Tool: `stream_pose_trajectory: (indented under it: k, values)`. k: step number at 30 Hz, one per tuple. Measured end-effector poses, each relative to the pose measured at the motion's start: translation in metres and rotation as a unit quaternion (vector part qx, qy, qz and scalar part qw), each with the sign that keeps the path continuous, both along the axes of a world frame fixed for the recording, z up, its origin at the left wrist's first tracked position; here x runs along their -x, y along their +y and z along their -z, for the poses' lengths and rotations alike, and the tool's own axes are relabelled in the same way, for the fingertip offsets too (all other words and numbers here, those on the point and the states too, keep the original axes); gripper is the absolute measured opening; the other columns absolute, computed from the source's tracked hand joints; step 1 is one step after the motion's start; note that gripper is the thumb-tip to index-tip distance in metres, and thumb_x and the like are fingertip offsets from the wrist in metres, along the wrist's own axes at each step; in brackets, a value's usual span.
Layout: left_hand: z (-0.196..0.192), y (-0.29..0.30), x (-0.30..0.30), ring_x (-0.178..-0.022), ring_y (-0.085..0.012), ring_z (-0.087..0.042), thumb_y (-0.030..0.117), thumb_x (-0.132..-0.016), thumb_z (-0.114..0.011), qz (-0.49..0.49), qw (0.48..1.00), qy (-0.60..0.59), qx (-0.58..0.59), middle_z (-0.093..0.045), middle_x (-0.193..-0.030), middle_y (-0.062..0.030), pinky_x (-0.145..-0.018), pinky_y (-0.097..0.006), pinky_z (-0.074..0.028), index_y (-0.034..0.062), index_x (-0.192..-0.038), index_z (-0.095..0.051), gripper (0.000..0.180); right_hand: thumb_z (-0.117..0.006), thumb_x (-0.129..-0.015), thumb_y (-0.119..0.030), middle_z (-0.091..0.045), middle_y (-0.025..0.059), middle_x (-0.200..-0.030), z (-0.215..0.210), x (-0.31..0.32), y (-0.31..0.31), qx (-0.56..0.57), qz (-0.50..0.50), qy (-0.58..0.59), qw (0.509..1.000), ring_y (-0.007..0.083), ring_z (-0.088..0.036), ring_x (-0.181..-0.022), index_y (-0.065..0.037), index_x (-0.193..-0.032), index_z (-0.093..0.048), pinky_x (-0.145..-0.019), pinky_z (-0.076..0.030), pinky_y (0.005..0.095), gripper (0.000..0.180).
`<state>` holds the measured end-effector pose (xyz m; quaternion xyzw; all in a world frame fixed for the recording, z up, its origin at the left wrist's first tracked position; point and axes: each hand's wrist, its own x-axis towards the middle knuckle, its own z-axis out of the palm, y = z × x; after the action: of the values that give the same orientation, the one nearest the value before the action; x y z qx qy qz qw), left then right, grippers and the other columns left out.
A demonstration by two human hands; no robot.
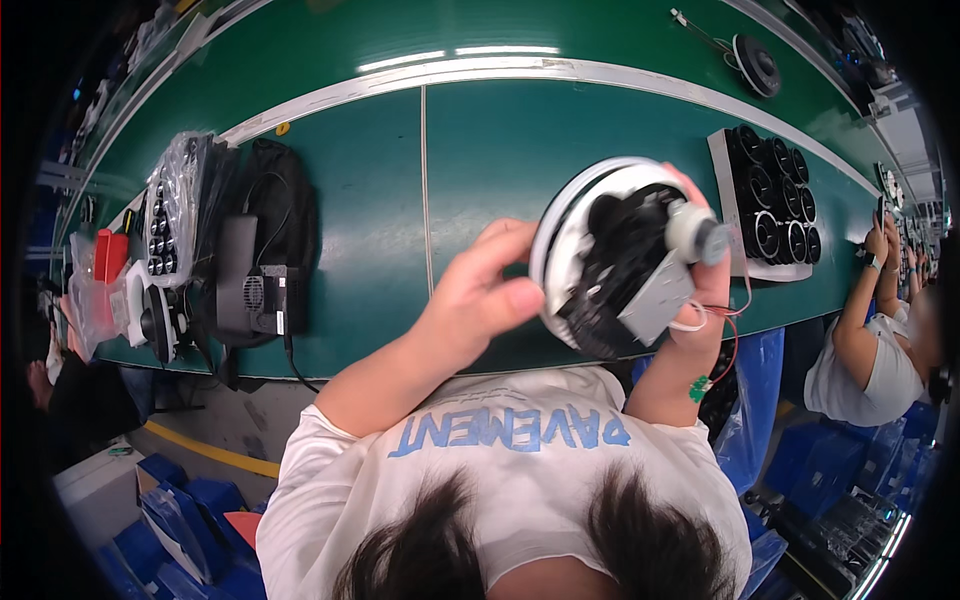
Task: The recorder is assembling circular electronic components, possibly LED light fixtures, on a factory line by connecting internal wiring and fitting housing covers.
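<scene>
At the far left of the green surface (480,150) lies a clear bag (172,205) with small dark round parts, and next to it a black device (250,285) with cables. These stay well apart from the hands.

The left hand (482,290) is closed around the left rim of the disc (620,260), with the thumb on the near side and the fingers curled over the edge. The disc is round, with a white rim and a black inner assembly. A grey square part sits on its lower right side, and a short white and grey cylinder sticks out at the upper right. The disc is held in the air above the near edge of the surface, in front of the person's chest, tilted so that its inner side faces the camera.

The right hand (705,300) holds the right side of the disc from behind. It is mostly hidden by the disc, so only some fingertips and the wrist are visible. Thin red and white wires (730,315) hang from the disc near this wrist; where they end is hard to see.

To the right, a tray (765,205) of black round parts lies on the surface. At the right border another person's arm (860,320) is cut off and bent by the lens.
</scene>
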<state>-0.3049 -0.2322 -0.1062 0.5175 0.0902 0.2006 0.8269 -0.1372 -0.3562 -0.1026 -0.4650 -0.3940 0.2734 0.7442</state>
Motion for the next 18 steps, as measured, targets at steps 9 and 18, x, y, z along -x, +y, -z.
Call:
stream_pose_trajectory:
  k: [9,18]
  values:
    - [-0.014,0.0,-0.005,-0.098,-0.0161,-0.056,0.018,-0.078,-0.067,-0.029,0.992,0.078,0.092,-0.057,-0.109,-0.0115,-0.084,-0.029,-0.045,-0.0054,-0.121,-0.043,0.054,-0.072,-0.068,-0.044,-0.041,0.0206,-0.129,-0.004,0.015,0.006,0.016,-0.058,-0.01,0.998,0.0268,-0.046,-0.117,0.001,-0.13,-0.036,-0.098,-0.034,0.0367,0.085]
    - [-0.002,-0.002,-0.007,-0.103,-0.0246,-0.058,0.032,-0.09,-0.043,-0.049,0.965,-0.005,0.257,-0.056,-0.116,-0.0151,-0.088,-0.036,-0.047,-0.0007,-0.123,-0.045,0.046,-0.045,-0.089,-0.018,-0.046,0.0131,-0.129,0.075,0.051,-0.004,-0.123,-0.11,0.345,0.924,0.0205,-0.045,-0.117,0.002,-0.13,-0.035,-0.099,-0.036,0.0351,0.047]
